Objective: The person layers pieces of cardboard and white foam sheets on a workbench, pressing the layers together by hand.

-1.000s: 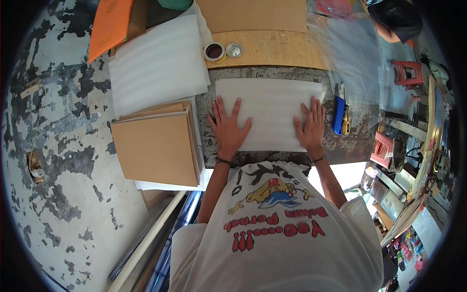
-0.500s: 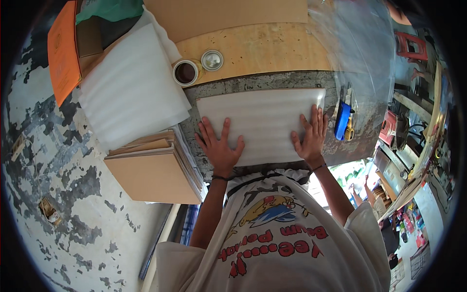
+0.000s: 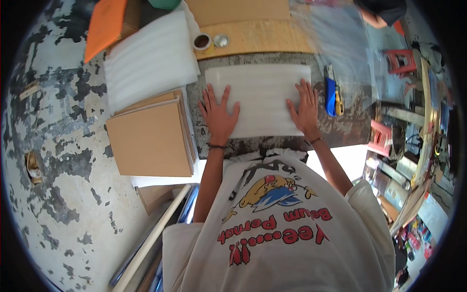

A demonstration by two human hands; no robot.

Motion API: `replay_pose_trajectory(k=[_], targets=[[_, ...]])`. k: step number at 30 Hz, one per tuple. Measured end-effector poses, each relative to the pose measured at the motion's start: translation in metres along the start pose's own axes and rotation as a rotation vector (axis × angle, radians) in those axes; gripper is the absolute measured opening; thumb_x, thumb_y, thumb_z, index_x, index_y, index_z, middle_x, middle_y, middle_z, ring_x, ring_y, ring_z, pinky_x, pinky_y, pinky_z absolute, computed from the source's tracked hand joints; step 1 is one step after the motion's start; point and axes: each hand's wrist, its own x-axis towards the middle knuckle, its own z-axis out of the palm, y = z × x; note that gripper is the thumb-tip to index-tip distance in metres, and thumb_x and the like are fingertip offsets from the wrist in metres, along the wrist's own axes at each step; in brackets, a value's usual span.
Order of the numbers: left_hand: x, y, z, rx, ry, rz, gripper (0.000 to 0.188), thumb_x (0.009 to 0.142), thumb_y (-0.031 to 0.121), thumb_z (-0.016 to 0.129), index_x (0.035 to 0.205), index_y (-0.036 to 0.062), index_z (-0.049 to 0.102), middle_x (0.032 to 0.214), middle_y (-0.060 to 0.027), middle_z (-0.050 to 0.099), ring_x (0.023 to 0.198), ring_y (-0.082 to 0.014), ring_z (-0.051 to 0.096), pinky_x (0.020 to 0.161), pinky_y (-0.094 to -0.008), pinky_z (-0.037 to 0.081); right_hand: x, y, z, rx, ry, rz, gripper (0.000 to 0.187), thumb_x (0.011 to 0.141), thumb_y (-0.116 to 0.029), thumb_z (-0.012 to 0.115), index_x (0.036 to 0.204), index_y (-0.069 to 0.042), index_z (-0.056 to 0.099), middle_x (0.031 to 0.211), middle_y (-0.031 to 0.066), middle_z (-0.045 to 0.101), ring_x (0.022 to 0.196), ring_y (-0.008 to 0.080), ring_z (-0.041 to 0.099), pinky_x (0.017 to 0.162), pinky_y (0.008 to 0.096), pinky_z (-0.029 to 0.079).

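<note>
Both left grip and right grip lie spread on white sheet.

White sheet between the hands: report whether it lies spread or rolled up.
Spread: the white sheet lies flat, with the left hand and right hand at its side edges.

left fingers: on white sheet | right fingers: same | blue cutter: at right

Sheet on table; cardboard stack left, cutter right, can behind.
</note>
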Motion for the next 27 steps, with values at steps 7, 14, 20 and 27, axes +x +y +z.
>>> replay_pose_trajectory(k=[7, 14, 20, 27], targets=[[0.032, 0.022, -0.006, 0.022, 0.066, 0.046, 0.058, 0.098, 0.033, 0.056, 0.152, 0.0159, 0.044, 0.161, -0.0217, 0.03, 0.149, -0.0394, 0.026, 0.12, -0.0598, 0.015, 0.055, -0.072, 0.023, -0.002, 0.069, 0.024, 0.043, 0.098, -0.03, 0.056, 0.135, -0.009, 0.05, 0.146, 0.0152, 0.046, 0.141, 0.0307, 0.038, 0.12, 0.0602, 0.015], [0.058, 0.016, 0.032, -0.06, -0.005, 0.128, 0.055, 0.101, 0.027, 0.049, 0.152, 0.0072, 0.041, 0.162, -0.019, 0.028, 0.151, -0.0357, 0.025, 0.124, -0.052, 0.014, 0.073, -0.102, 0.086, -0.069, -0.077, -0.019, 0.043, 0.101, -0.026, 0.05, 0.142, -0.011, 0.048, 0.154, 0.0158, 0.038, 0.146, 0.0306, 0.03, 0.121, 0.0597, 0.011], [0.068, 0.022, 0.028, -0.021, -0.084, 0.101, 0.057, 0.102, 0.028, 0.043, 0.155, 0.0084, 0.037, 0.164, -0.0184, 0.026, 0.152, -0.0354, 0.021, 0.123, -0.0548, 0.011, 0.078, -0.102, 0.084, -0.037, -0.189, -0.069, 0.043, 0.097, -0.026, 0.055, 0.14, -0.02, 0.053, 0.156, 0.0133, 0.038, 0.146, 0.0304, 0.032, 0.122, 0.0591, 0.011], [0.071, 0.02, 0.032, 0.005, -0.065, 0.122, 0.06, 0.101, 0.03, 0.043, 0.156, 0.0078, 0.035, 0.164, -0.0179, 0.025, 0.153, -0.0349, 0.021, 0.123, -0.0553, 0.011, 0.08, -0.102, 0.087, 0.004, -0.153, -0.079, 0.043, 0.095, -0.024, 0.057, 0.138, -0.022, 0.056, 0.155, 0.0122, 0.041, 0.145, 0.0298, 0.034, 0.121, 0.058, 0.015]])
